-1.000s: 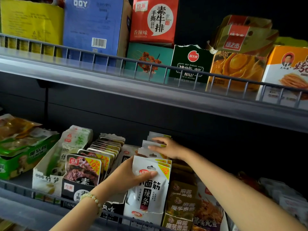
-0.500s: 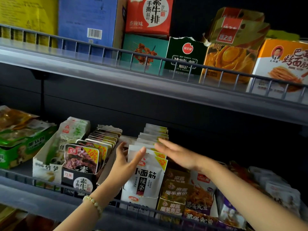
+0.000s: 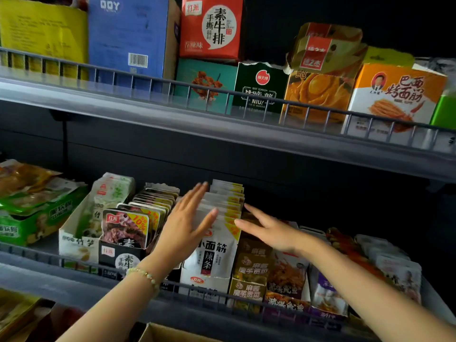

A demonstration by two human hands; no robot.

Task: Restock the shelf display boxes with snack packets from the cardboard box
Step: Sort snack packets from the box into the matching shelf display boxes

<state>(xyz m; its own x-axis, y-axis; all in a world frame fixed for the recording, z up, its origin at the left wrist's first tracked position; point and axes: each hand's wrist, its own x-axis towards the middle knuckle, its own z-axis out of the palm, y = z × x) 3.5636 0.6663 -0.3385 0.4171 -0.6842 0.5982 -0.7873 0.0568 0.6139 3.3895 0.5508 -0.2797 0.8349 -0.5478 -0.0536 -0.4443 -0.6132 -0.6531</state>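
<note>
Head view: row of white snack packets (image 3: 217, 253) stands upright in display box (image 3: 204, 285) on lower shelf (image 3: 37, 280), behind wire rail. Left hand (image 3: 185, 228) lies flat against row's left flank. Right hand (image 3: 271, 233) lies flat at right flank, fingertips at front packet's yellow corner. Neither grip clamps anything: fingers straight, spread. Packets judged light, soft, glossy, apt to slide and fan out; best squared by flank pressure, lifted by top seal. Cardboard box (image 3: 167, 333) sits below, only its edge visible.
</note>
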